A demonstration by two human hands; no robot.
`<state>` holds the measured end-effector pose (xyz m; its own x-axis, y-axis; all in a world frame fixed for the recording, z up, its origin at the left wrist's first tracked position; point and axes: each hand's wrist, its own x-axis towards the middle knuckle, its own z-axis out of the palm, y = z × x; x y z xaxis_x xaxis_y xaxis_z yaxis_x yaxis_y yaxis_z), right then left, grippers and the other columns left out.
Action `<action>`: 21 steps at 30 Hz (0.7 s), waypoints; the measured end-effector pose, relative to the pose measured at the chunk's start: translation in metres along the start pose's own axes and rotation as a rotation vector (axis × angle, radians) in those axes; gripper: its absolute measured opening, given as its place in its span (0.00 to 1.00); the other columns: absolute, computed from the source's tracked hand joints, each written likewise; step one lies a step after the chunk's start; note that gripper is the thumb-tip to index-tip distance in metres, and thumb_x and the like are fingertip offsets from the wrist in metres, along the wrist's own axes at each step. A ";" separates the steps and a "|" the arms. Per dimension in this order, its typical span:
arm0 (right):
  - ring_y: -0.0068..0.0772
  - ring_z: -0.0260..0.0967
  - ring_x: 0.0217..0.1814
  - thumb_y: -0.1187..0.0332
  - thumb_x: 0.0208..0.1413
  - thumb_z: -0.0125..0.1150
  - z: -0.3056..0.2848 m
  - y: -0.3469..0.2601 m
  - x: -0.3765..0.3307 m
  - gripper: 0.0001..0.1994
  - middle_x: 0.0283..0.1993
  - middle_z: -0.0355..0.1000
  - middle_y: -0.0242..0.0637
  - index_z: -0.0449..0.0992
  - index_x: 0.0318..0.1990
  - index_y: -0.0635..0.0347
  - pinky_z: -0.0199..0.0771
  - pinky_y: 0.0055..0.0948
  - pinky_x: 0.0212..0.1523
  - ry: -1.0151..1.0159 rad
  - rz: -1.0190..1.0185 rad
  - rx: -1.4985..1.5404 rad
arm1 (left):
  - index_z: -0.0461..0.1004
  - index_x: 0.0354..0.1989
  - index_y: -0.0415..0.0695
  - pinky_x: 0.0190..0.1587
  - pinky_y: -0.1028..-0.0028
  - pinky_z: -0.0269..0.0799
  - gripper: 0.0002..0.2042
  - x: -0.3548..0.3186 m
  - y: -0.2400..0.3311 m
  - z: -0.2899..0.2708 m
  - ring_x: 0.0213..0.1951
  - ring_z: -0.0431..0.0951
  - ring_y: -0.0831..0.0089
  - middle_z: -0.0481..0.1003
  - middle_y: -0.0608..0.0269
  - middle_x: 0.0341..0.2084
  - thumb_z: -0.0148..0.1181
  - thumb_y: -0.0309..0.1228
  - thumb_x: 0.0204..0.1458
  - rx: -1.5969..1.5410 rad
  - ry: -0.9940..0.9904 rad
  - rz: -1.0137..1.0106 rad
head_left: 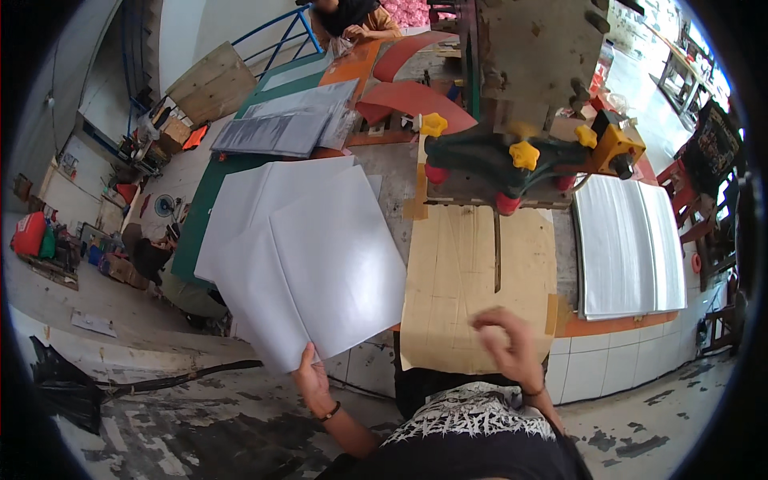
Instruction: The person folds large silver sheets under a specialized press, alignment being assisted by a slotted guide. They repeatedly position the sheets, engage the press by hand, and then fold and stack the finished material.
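Observation:
My left hand (310, 374) pinches the near corner of a glossy white sheet (332, 272), thumb on top. This sheet has a crease or fold line down it and lies over more white sheets (240, 204). Over the near part of a tan board (448, 296), my right hand (510, 346) hovers with bent fingers and the thumb apart, slightly blurred; nothing shows in it. A dark slot runs down the board from the machine. Above the board's far end sits a dark green press head (512, 160) with yellow star knobs and red feet.
A stack of silvery sheets (628, 248) lies right of the board. Grey printed sheets (280, 124) rest on the green table (192, 240) at the far left. Curved red sheets (416, 100) stick out beside the machine. Another person (356, 24) is at the far end.

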<state>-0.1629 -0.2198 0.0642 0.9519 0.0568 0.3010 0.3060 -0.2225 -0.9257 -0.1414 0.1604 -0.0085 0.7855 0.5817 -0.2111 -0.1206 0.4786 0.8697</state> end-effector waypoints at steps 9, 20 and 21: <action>0.59 0.62 0.67 0.57 0.63 0.60 0.142 0.079 0.118 0.34 0.60 0.66 0.67 0.58 0.64 0.79 0.64 0.43 0.66 -0.093 -0.029 -0.204 | 0.68 0.61 0.37 0.56 0.65 0.74 0.27 0.059 0.033 0.010 0.54 0.74 0.65 0.73 0.57 0.53 0.66 0.22 0.51 0.052 0.037 0.122; 0.45 0.78 0.47 0.56 0.60 0.64 0.186 0.079 0.199 0.26 0.46 0.78 0.54 0.71 0.53 0.72 0.77 0.38 0.49 -0.132 0.225 0.228 | 0.60 0.64 0.28 0.58 0.60 0.70 0.40 0.120 0.138 0.076 0.56 0.74 0.56 0.70 0.38 0.56 0.75 0.36 0.48 1.382 0.182 0.338; 0.44 0.79 0.46 0.57 0.61 0.63 0.182 0.081 0.206 0.24 0.46 0.78 0.53 0.71 0.54 0.72 0.78 0.38 0.46 -0.111 0.168 0.181 | 0.59 0.66 0.29 0.59 0.59 0.70 0.42 0.117 0.130 0.078 0.57 0.74 0.54 0.70 0.36 0.56 0.76 0.38 0.46 1.541 0.270 0.482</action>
<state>0.0608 -0.0493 0.0096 0.9823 0.1421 0.1220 0.1317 -0.0610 -0.9894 -0.0182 0.2394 0.1146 0.7143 0.6447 0.2723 0.5051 -0.7442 0.4372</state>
